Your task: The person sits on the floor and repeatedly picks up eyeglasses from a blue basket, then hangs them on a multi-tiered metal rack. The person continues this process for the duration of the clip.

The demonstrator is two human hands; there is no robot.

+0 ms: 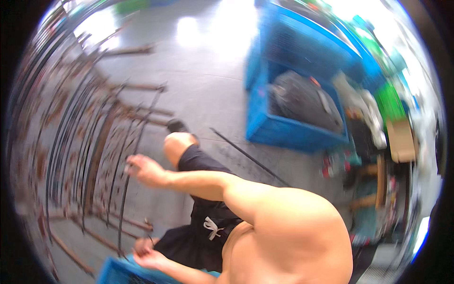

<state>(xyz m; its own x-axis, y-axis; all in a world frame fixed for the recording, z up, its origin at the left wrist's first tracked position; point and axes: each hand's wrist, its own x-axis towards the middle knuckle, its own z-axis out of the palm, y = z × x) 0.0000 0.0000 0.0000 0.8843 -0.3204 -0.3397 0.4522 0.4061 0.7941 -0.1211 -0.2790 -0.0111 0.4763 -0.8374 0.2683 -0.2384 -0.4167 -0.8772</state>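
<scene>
My right hand (147,171) reaches left toward the rusty metal rack, fingers loosely stretched and slightly blurred, beside a thin dark rod (124,199). It appears to hold nothing. Lower in the picture, my left hand (149,258) is curled closed, just above the rim of a blue crate (109,272). A small dark bit shows at its fingers; what they hold is too smeared to name. Many thin dark rods stand in rows across the brown rack (99,156), with short bars (142,87) sticking out from it.
A large blue crate (293,135) holding a black bag (307,100) stands at the upper right. One long dark rod (250,157) lies on the grey floor (208,102) behind my leg. A cardboard box (402,140) and mixed clutter line the right side.
</scene>
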